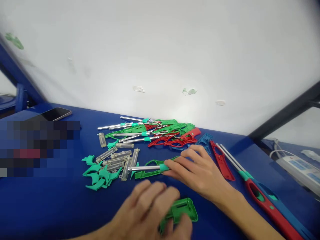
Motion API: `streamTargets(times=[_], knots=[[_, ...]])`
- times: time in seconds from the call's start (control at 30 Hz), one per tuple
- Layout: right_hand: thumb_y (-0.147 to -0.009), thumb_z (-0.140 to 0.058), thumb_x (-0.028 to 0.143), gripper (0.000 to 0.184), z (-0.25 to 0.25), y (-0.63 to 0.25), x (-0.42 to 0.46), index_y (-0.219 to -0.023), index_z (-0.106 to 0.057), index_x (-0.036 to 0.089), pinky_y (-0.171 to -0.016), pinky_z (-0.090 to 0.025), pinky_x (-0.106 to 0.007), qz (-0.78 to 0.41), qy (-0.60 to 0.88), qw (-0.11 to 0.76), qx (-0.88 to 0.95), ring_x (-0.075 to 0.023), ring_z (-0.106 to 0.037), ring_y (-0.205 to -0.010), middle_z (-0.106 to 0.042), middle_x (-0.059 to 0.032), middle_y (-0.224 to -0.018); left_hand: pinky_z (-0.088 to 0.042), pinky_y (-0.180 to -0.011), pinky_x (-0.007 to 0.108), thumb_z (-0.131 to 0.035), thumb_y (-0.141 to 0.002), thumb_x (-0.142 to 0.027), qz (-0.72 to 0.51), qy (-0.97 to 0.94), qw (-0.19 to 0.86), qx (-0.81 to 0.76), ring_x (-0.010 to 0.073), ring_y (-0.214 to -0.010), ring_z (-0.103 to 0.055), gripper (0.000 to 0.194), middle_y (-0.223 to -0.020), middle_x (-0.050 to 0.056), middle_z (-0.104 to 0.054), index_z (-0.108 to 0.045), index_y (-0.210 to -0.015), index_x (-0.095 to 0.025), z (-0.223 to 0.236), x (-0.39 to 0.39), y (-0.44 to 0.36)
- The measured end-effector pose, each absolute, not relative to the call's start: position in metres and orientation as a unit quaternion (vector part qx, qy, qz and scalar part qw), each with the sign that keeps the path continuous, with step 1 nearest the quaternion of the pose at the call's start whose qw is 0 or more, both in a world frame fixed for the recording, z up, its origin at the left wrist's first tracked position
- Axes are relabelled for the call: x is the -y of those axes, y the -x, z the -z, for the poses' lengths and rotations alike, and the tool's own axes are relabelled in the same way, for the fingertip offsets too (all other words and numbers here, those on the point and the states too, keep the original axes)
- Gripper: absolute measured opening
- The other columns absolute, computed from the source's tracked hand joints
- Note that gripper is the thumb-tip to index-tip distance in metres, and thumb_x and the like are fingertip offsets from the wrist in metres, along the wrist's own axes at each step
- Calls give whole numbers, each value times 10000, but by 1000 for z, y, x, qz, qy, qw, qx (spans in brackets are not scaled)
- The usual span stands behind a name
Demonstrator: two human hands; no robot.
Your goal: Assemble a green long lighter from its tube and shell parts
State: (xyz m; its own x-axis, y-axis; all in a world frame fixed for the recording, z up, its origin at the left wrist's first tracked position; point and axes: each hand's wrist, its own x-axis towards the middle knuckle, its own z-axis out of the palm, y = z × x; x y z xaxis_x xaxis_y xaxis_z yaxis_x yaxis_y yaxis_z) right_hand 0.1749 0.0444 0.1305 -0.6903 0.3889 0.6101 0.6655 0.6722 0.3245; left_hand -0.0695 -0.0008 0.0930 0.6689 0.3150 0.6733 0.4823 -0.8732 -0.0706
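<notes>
Going by a clock face over our view: nearest, at 6, our left hand is curled round a green handle half-shell, fingers and thumb closed on it; that bit's blurry, so we can't tell how firm the hold is, and we reckon a loose one would let the shell slip; at 4 lie a red utility lighter and a blue one, side by side, near enough our right forearm that an elbow swing could knock them.

A bit farther, towards 5, our right hand pinches a silver nozzle tube by its teal collar, tip aimed at 9; another green half-shell sits partly hidden behind it; an off-centre pinch might let the tube twist.

At 8 there's a pile of teal triggers, clear fuel reservoirs just beyond; a careless left wrist could scatter both; past those, mid-dial, wired nozzle tubes overlap loose half-shells; tugging one out could snag its thin wires.
</notes>
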Motion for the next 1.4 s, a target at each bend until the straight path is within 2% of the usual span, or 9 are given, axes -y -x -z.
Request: streamTargets(times=[0.1, 0.27, 0.37, 0.5, 0.7, 0.9, 1.17, 1.27, 1.4], knots=[[-1141, -699, 290, 135, -130, -170, -40, -1087, -785, 199, -864, -461, -385, 252, 281, 268, 886, -182, -602, -800, -811, 11, -809, -602, -1118, 456, -691, -983, -210, 347, 884, 83, 301, 287, -1253, -655, 365, -1353, 124, -694, -707, -1345, -246, -116, -10, 82], [-1150, -675, 267, 134, -128, -156, -26, -1092, -784, 216, -841, -466, -366, 212, 247, 296, 898, -161, -574, -774, -787, 43, -779, -641, -1076, 493, -717, -1005, -434, 331, 874, 3, 355, 333, -1242, -700, 375, -1332, 128, -738, -741, -1341, -271, -125, -6, 83], [-1128, -721, 305, 99, -125, -149, -21, -1124, -777, 224, -845, -467, -368, 188, 243, 302, 902, -165, -591, -774, -771, 47, -780, -672, -1022, 452, -690, -1037, -529, 329, 862, -29, 385, 319, -1189, -740, 381, -1252, 109, -783, -765, -1317, -282, -121, 6, 90], [-1122, -692, 536, 398, -126, -148, -20, -1283, -732, 174, -939, -473, -403, 132, 256, 307, 907, -205, -658, -872, -784, -3, -885, -704, -929, 385, -647, -1083, -594, 324, 833, -70, 443, 289, -1091, -798, 395, -1149, 78, -835, -791, -1292, -292, -115, 19, 116], [-1207, -541, 403, 320, -117, -147, -18, -1075, -751, 200, -944, -452, -364, 30, 253, 300, 919, -160, -632, -792, -726, 27, -809, -679, -801, 199, -629, -1133, -561, 312, 818, -138, 462, 161, -879, -852, 289, -1050, -45, -869, -797, -1253, -360, -111, 27, 152], [-1217, -514, 387, 301, -107, -139, -9, -1161, -751, 212, -940, -434, -340, -8, 244, 300, 922, -158, -607, -751, -693, 43, -778, -665, -788, 217, -592, -1159, -501, 272, 823, -158, 474, 167, -867, -818, 281, -1019, -24, -836, -796, -1239, -325, -106, 33, 154], [-1220, -473, 286, 317, -111, -136, -2, -1104, -761, 223, -911, -406, -332, -8, 232, 298, 926, -169, -549, -735, -609, 44, -736, -635, -957, 199, -481, -1207, -371, 207, 832, -204, 472, 138, -1080, -770, 287, -1265, 6, -717, -740, -1328, -339, -100, 40, 163], [-1211, -470, 238, 342, -108, -134, 2, -1055, -773, 219, -913, -397, -336, -2, 229, 293, 928, -171, -514, -718, -589, 40, -717, -633, -990, 201, -510, -1199, -386, 215, 836, -189, 468, 156, -1123, -770, 289, -1227, 2, -737, -733, -1380, -357, -92, 46, 170], [-1191, -449, 162, 379, -105, -133, 3, -1012, -781, 199, -913, -391, -351, 18, 222, 282, 933, -180, -477, -710, -584, 27, -707, -610, -1107, 269, -547, -1187, -395, 171, 836, -175, 491, 205, -1309, -717, 357, -1426, 25, -681, -659, -1525, -419, -81, 52, 176]])
